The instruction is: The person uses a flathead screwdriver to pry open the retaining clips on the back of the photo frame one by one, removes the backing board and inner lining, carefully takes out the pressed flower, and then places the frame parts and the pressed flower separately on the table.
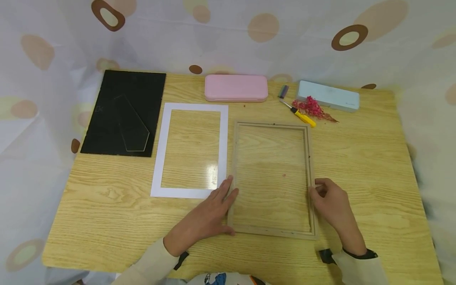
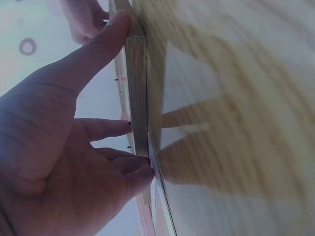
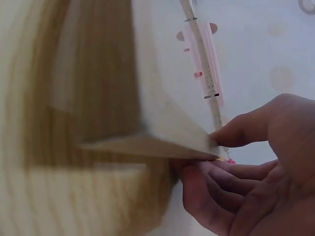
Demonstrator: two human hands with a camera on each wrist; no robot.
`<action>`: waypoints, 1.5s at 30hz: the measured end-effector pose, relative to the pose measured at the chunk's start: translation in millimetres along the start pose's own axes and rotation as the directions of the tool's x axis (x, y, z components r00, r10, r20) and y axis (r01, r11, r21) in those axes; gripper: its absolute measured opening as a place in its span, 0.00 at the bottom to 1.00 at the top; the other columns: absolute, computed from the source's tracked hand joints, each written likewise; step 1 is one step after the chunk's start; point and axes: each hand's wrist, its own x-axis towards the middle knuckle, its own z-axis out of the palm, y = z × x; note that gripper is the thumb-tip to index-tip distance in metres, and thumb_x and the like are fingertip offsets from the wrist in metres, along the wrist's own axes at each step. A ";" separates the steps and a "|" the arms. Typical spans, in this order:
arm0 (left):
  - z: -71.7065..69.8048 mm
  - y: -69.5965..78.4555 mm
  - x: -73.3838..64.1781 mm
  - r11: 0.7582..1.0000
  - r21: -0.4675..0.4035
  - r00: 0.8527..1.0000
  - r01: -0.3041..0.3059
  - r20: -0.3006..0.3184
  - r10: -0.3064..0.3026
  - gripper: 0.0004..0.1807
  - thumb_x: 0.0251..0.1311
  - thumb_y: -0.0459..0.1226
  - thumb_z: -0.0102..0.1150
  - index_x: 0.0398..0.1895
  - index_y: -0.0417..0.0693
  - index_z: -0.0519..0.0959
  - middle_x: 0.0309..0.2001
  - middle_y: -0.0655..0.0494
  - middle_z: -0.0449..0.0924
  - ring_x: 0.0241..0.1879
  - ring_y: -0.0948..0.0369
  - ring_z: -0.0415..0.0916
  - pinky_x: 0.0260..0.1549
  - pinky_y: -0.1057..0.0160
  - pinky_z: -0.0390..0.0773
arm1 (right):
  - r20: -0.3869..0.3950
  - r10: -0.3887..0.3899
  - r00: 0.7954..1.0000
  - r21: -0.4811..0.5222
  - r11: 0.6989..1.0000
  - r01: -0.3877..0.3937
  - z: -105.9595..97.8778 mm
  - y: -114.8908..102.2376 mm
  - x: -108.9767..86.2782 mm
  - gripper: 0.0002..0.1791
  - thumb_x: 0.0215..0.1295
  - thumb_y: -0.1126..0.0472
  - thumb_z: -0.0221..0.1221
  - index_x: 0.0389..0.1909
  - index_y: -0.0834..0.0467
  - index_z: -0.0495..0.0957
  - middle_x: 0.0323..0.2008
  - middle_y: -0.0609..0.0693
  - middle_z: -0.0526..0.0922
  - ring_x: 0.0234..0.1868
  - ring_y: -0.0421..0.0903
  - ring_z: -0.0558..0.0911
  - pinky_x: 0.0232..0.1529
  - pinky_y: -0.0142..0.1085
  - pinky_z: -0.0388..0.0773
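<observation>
A light wooden picture frame (image 1: 272,230) lies before me with the table grain showing through it. My left hand (image 1: 204,219) rests at its lower left corner, fingers spread and fairly straight along the left rail, thumb at the bottom edge. In the left wrist view the thumb (image 2: 110,37) touches the frame's corner. On the opposite rail, my right hand (image 1: 331,202) pinches the edge between thumb and curled fingers. The right wrist view shows the thumb (image 3: 241,130) on the upper face of the frame (image 3: 182,130), with fingers against its outer side and underside.
Left of the frame lies a white mat border (image 1: 160,158), a bright reflection in its opening. Beyond it is a black backing board (image 1: 103,118) with a stand leg. Farther back are a pink case (image 1: 236,87), a pale blue case (image 1: 327,95), a yellow-handled screwdriver (image 1: 304,118) and pink-red dried flowers (image 1: 311,106).
</observation>
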 end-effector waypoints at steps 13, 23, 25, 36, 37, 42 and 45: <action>1.4 -1.7 -2.0 1.000 0.023 1.000 -0.004 -0.017 0.004 0.67 0.43 0.57 0.78 0.79 0.38 0.50 0.79 0.37 0.35 0.78 0.45 0.40 0.69 0.45 0.59 | 0.014 0.128 0.992 0.623 0.775 -0.108 8.6 8.1 -3.4 0.31 0.78 0.44 0.46 0.56 0.72 0.68 0.30 0.55 0.87 0.23 0.45 0.85 0.24 0.37 0.83; 2.7 -3.3 -1.8 0.999 -0.031 0.999 -0.030 -0.033 0.028 0.70 0.43 0.54 0.79 0.80 0.39 0.42 0.79 0.36 0.34 0.78 0.44 0.37 0.70 0.45 0.56 | 0.021 0.169 0.985 0.841 0.529 -0.109 15.7 12.2 -0.5 0.19 0.76 0.50 0.53 0.45 0.65 0.74 0.24 0.49 0.87 0.23 0.41 0.86 0.23 0.33 0.82; 2.4 -3.5 -1.2 0.999 -0.039 0.999 -0.027 -0.028 0.026 0.70 0.43 0.54 0.79 0.80 0.39 0.41 0.79 0.36 0.34 0.78 0.44 0.37 0.71 0.45 0.55 | 0.008 0.180 0.984 0.846 0.523 -0.102 17.2 12.3 0.2 0.18 0.76 0.51 0.53 0.43 0.65 0.76 0.23 0.48 0.86 0.22 0.40 0.85 0.23 0.32 0.82; -9.1 5.1 1.8 0.898 -0.392 0.974 0.199 -0.019 -0.224 0.50 0.62 0.46 0.68 0.79 0.42 0.50 0.76 0.44 0.57 0.72 0.50 0.60 0.65 0.50 0.66 | 0.054 0.179 0.982 0.899 0.419 -0.126 20.8 12.4 0.0 0.19 0.77 0.52 0.52 0.43 0.67 0.76 0.22 0.51 0.85 0.21 0.42 0.84 0.24 0.32 0.81; -10.6 6.4 1.6 0.870 -0.443 0.968 0.214 -0.024 -0.251 0.47 0.63 0.45 0.67 0.79 0.42 0.51 0.74 0.45 0.60 0.70 0.50 0.64 0.64 0.49 0.69 | 0.066 0.176 0.982 0.902 0.409 -0.134 20.6 12.3 -0.4 0.19 0.77 0.52 0.52 0.43 0.67 0.75 0.22 0.51 0.84 0.21 0.42 0.83 0.23 0.32 0.81; -15.3 9.6 -1.1 0.715 -0.646 0.938 0.268 0.006 -0.346 0.40 0.67 0.44 0.63 0.76 0.40 0.57 0.67 0.45 0.70 0.57 0.52 0.77 0.51 0.51 0.78 | 0.129 0.163 0.978 0.914 0.362 -0.181 19.3 12.5 -2.1 0.22 0.77 0.51 0.51 0.49 0.69 0.72 0.23 0.50 0.83 0.21 0.42 0.82 0.23 0.32 0.80; -13.8 7.8 -2.1 0.643 -0.710 0.930 0.289 0.049 -0.364 0.39 0.68 0.45 0.62 0.76 0.40 0.57 0.64 0.43 0.72 0.54 0.53 0.79 0.47 0.54 0.80 | 0.155 0.159 0.975 0.920 0.337 -0.201 18.7 12.7 -3.2 0.24 0.77 0.50 0.51 0.51 0.71 0.70 0.24 0.50 0.83 0.21 0.42 0.82 0.24 0.32 0.80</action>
